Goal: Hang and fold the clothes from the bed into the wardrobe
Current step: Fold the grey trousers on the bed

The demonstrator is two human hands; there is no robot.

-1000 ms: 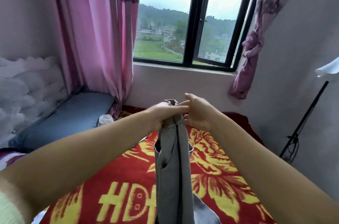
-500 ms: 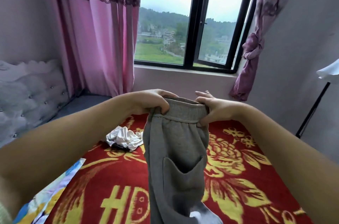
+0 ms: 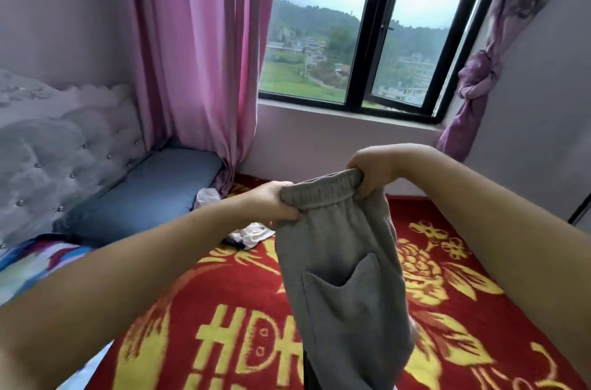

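Two hands hold a pair of grey sweatpants (image 3: 342,274) up by the elastic waistband above the bed (image 3: 479,309). The left hand (image 3: 275,202) has its fingers curled round the left end of the band, thumb side toward the camera; the right hand (image 3: 372,170) pinches the right end, fingers tucked under the gathered elastic, and sits higher, so the waistband slopes up to the right. Half a second ago the band was nearly level and the right hand's fingers were partly spread behind it; a second ago both hands were bunched together on a narrow twist of fabric. The waistband is now stretched open between the hands, and a patch pocket (image 3: 345,290) faces the camera on the hanging cloth. The legs drop out of view at the lower edge.

Beneath them lies a red blanket (image 3: 243,293) with yellow flowers and letters, covering the bed. A crumpled white garment (image 3: 252,234) lies on the blanket toward the head of the bed, just behind the left forearm. A blue pillow (image 3: 144,194) rests against the tufted headboard (image 3: 64,150) at the far left corner. Pink curtains (image 3: 198,54) hang by the window (image 3: 367,38).
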